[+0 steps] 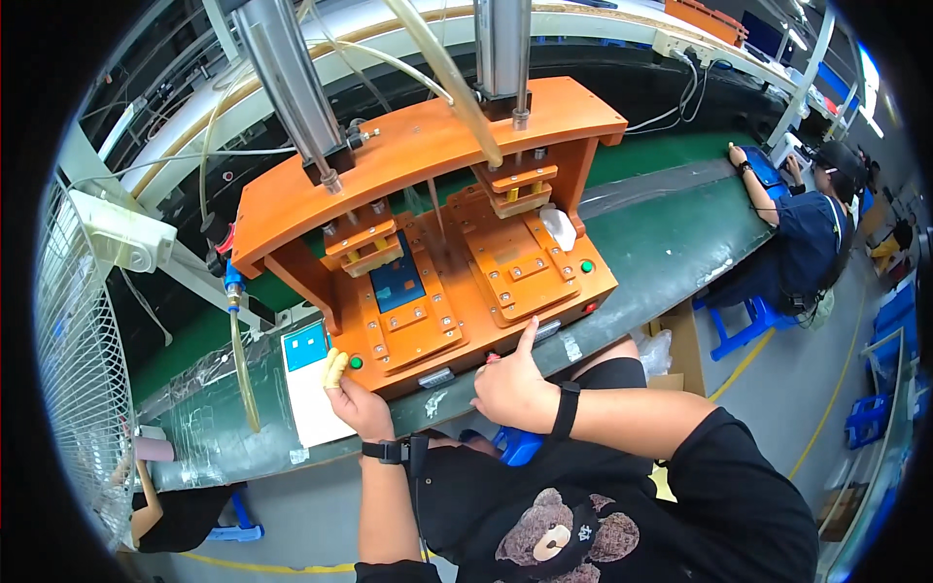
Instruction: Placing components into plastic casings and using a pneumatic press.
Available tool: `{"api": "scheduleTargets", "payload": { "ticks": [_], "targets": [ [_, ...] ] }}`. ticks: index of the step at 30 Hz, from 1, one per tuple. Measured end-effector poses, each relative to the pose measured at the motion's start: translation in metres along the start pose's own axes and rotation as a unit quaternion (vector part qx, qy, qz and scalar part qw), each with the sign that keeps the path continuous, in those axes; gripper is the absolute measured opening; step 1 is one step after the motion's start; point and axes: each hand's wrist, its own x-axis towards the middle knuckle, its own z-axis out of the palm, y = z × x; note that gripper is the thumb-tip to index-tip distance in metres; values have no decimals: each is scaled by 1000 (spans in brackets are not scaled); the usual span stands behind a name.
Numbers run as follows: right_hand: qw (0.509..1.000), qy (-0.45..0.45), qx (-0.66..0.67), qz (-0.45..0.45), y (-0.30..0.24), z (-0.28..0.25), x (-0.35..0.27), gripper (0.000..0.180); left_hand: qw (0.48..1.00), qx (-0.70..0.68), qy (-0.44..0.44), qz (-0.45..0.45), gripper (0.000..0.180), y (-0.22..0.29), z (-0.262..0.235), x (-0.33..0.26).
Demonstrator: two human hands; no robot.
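An orange two-station press (418, 141) stands on the green bench before me. My left hand (362, 406), with yellow finger covers, is at its left front corner by a green button (357, 363); the fingers are stretched out and hold nothing I can see. My right hand (517, 391) is at the front edge, index finger extended against the press and the other fingers partly hidden, close to a small red knob (493, 358). A blue flat piece (400, 291) lies in the left station, under the raised orange head (362, 243). On the right fixture plate (530, 277) I see no blue piece.
Left of the press, a blue panel (306, 347) rests on a white sheet (316, 413). White crumpled material (558, 227) sits by the right post. A fan guard (87, 360) and a hanging hose (243, 374) are at left. A co-worker (812, 233) sits at right.
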Motion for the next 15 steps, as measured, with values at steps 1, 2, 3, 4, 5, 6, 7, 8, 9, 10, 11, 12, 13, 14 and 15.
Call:
{"api": "scheduleTargets", "payload": {
  "ticks": [1,2,3,4,5,6,7,8,9,10,11,12,13,14,15],
  "targets": [
    [1000,21,-10,-15,-3,0,2,48,1000,2,2,-1,25,-1,-1,0],
    [1000,20,-11,-17,-7,-1,3,48,1000,-2,1,-2,25,-2,-1,-1],
    [1000,22,-13,-12,-13,-4,6,47,1000,-5,0,-2,25,-3,-1,-1],
    [1000,24,-16,-9,-19,-7,8,46,1000,-3,2,-2,25,-4,-1,-1],
    [1000,24,-17,-12,-23,-10,9,46,1000,-6,7,0,25,-4,-1,-1],
    [999,23,-3,-26,-27,-13,10,45,1000,-9,11,2,24,-5,-2,-2],
    [999,23,12,-40,-31,-14,12,44,1000,-8,12,2,24,-5,-3,-2],
    [998,15,-11,-63,-35,-13,15,43,1000,-3,12,0,24,-6,-3,-2],
    [998,16,-11,-65,-38,-15,17,43,1000,1,12,-2,24,-5,-4,-3],
    [996,8,-13,-84,-42,-20,16,43,1000,3,13,-2,24,-5,-4,-3],
    [995,1,-16,-103,-44,-23,17,43,1000,-2,13,1,24,-4,-3,-3],
    [993,13,-20,-112,-47,-20,17,40,1000,-6,12,5,24,-3,-3,-3],
    [993,14,-20,-114,-50,-23,18,40,1000,-4,13,6,24,-2,-2,-3],
    [993,11,0,-118,-53,-28,17,38,1000,9,9,13,24,-2,-2,-2],
    [992,7,20,-123,-55,-30,17,35,1000,22,5,20,24,-2,-3,-2]
  ]
}}
